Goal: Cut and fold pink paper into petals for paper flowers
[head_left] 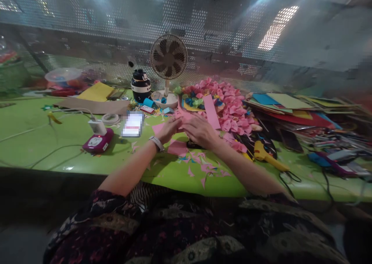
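Far left on the green table (pixel 72 160), a purple socket box (pixel 97 141) with a white plug (pixel 97 127) in its top, a coiled white cable (pixel 111 119) just beside it, then a phone (pixel 133 124), its screen blurred out. Behind, a dark bottle (pixel 141 86) with a white band, then a fan (pixel 168 58) on its stand. Middle front: left hand (pixel 171 128), pale band (pixel 157 143) at its wrist, fingers bent and close together, tips at the pink paper (pixel 186 118); can't tell whether thumb and fingers pinch it. Right hand (pixel 202 131) palm down, fingers extended and nearly together over the same paper, fingertips near the left hand's; its thumb is hidden, so can't tell how far the grip closes. Pink paper sits between and under the 2 hands, partly covered. Below them, a flat pink piece (pixel 177 148) and small scraps (pixel 203 168); a dark object (pixel 195 144) shows under the right hand, too hidden to name. Behind the right hand, a pink strip (pixel 212 112) leans against a heap of folded pink pieces (pixel 231 103). Further right, a yellow glue gun (pixel 269 157), stacked coloured sheets (pixel 299 113), a dark phone (pixel 291 140).
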### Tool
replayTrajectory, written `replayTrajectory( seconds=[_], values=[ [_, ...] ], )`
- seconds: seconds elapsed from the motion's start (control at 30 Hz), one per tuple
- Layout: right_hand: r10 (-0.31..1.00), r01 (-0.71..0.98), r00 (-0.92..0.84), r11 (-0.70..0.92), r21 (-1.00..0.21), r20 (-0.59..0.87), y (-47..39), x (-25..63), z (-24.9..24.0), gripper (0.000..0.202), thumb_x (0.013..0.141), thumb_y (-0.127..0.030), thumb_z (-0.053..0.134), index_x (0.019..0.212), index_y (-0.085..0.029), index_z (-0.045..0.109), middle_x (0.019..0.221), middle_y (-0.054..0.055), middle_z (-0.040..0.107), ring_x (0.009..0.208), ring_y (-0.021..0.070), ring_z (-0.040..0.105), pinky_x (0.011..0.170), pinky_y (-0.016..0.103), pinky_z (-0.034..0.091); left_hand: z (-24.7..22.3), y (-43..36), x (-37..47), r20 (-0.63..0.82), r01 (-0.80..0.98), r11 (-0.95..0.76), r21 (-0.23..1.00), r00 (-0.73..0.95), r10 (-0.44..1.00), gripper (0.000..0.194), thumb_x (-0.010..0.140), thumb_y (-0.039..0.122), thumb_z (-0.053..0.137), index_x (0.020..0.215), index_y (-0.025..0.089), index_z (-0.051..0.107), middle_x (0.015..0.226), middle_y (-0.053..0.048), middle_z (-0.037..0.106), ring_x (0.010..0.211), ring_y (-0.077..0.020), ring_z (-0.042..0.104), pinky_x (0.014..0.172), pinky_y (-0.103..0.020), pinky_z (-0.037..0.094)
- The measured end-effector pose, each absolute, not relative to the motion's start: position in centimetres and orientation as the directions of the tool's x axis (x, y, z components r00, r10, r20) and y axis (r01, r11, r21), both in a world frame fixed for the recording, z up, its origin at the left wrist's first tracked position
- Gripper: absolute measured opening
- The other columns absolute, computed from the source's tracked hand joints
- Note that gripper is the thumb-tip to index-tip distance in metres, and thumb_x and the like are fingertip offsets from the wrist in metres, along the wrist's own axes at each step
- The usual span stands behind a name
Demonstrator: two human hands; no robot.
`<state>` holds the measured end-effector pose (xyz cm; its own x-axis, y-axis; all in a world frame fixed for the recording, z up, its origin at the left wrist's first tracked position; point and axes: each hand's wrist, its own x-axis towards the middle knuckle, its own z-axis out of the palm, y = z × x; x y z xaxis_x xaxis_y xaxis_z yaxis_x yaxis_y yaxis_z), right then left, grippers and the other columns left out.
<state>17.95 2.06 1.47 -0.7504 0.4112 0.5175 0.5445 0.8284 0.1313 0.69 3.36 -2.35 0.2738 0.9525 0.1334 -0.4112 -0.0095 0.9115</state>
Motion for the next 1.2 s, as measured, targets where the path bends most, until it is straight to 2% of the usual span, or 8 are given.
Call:
replayTrajectory(
  seconds=[0.13, 0.33, 0.5, 0.57, 0.67, 0.8, 1.03, 1.2],
  values=[
    [0.372, 0.512, -0.685, 0.857, 0.051, 0.626, 2.2, 19.6, 1.5, 0.021, 0.093, -0.025, 0.057, 0.107, -0.024, 0.072, 0.125, 0.010, 0.068, 0.119, 0.0284, 0.059, 0.112, 0.056, 0.037, -1.7, 2.9, 0.4, 0.121, -0.483, 0.078, 0.872, 0.368, 0.922, 0.033, 0.074, 0.037, 0.079, 0.097, 0.017, 0.068, 0.103, -0.005, 0.074, 0.096, -0.0202, 0.070, 0.089, -0.040, 0.057],
    [0.573, 0.469, -0.428, 0.802, -0.370, 0.698, 1.6, 20.7, 1.0, 0.011, 0.091, -0.030, 0.062, 0.088, -0.024, 0.072, 0.124, 0.009, 0.067, 0.122, 0.0272, 0.059, 0.104, 0.051, 0.046, -1.3, 2.4, 0.8, 0.047, -0.463, 0.202, 0.863, 0.472, 0.881, 0.030, 0.072, 0.033, 0.083, 0.090, 0.014, 0.069, 0.099, -0.010, 0.077, 0.097, -0.0252, 0.073, 0.101, -0.048, 0.050],
    [0.734, 0.365, -0.240, 0.675, -0.642, 0.635, 2.0, 20.1, -0.7, 0.024, 0.088, -0.044, 0.064, 0.079, -0.022, 0.064, 0.114, 0.011, 0.071, 0.109, 0.0243, 0.065, 0.099, 0.044, 0.050, -1.3, 1.9, 1.2, 0.077, -0.453, 0.174, 0.874, 0.483, 0.872, 0.051, 0.078, 0.059, 0.071, 0.105, 0.016, 0.073, 0.114, -0.014, 0.074, 0.106, -0.0309, 0.070, 0.098, -0.048, 0.052],
    [0.786, 0.330, -0.176, 0.615, -0.717, 0.593, 2.2, 20.1, -1.1, 0.031, 0.084, -0.051, 0.066, 0.076, -0.021, 0.062, 0.113, 0.011, 0.070, 0.105, 0.0241, 0.066, 0.093, 0.041, 0.052, -1.2, 1.6, 1.2, 0.109, -0.420, 0.123, 0.899, 0.487, 0.867, 0.054, 0.071, 0.058, 0.078, 0.104, 0.015, 0.073, 0.115, -0.014, 0.074, 0.110, -0.0325, 0.069, 0.098, -0.048, 0.053],
    [0.827, 0.309, -0.143, 0.559, -0.770, 0.543, 2.1, 20.2, -1.1, 0.036, 0.079, -0.056, 0.068, 0.075, -0.021, 0.062, 0.104, 0.010, 0.071, 0.095, 0.0229, 0.066, 0.085, 0.038, 0.053, -1.2, 1.4, 1.3, 0.152, -0.357, 0.024, 0.934, 0.458, 0.876, 0.051, 0.063, 0.044, 0.089, 0.102, 0.016, 0.074, 0.110, -0.011, 0.075, 0.109, -0.0306, 0.069, 0.099, -0.047, 0.052],
    [0.852, 0.303, -0.181, 0.524, -0.796, 0.492, 1.4, 20.0, -0.6, 0.038, 0.079, -0.058, 0.068, 0.079, -0.020, 0.065, 0.080, 0.004, 0.068, 0.078, 0.0196, 0.063, 0.076, 0.034, 0.052, -1.3, 1.5, 1.4, 0.137, -0.358, 0.049, 0.932, 0.473, 0.870, 0.049, 0.063, 0.045, 0.089, 0.098, 0.014, 0.075, 0.105, -0.012, 0.076, 0.108, -0.0300, 0.069, 0.100, -0.048, 0.051],
    [0.858, 0.334, -0.148, 0.511, -0.792, 0.492, 1.3, 19.8, -0.2, 0.041, 0.077, -0.060, 0.068, 0.071, -0.021, 0.060, 0.072, 0.002, 0.062, 0.070, 0.0169, 0.057, 0.068, 0.031, 0.047, -1.5, 1.7, 1.3, 0.130, -0.398, 0.093, 0.913, 0.500, 0.856, 0.047, 0.065, 0.047, 0.088, 0.095, 0.013, 0.075, 0.096, -0.011, 0.078, 0.098, -0.0278, 0.073, 0.102, -0.049, 0.050],
    [0.855, 0.348, -0.160, 0.516, -0.783, 0.493, 1.2, 19.8, -0.1, 0.047, 0.083, -0.065, 0.059, 0.067, -0.022, 0.057, 0.066, 0.001, 0.057, 0.066, 0.0165, 0.055, 0.065, 0.031, 0.047, -1.5, 1.7, 1.3, 0.147, -0.395, 0.089, 0.914, 0.529, 0.836, 0.044, 0.071, 0.047, 0.084, 0.097, 0.012, 0.075, 0.098, -0.012, 0.078, 0.100, -0.0275, 0.073, 0.104, -0.047, 0.049]
  ],
)
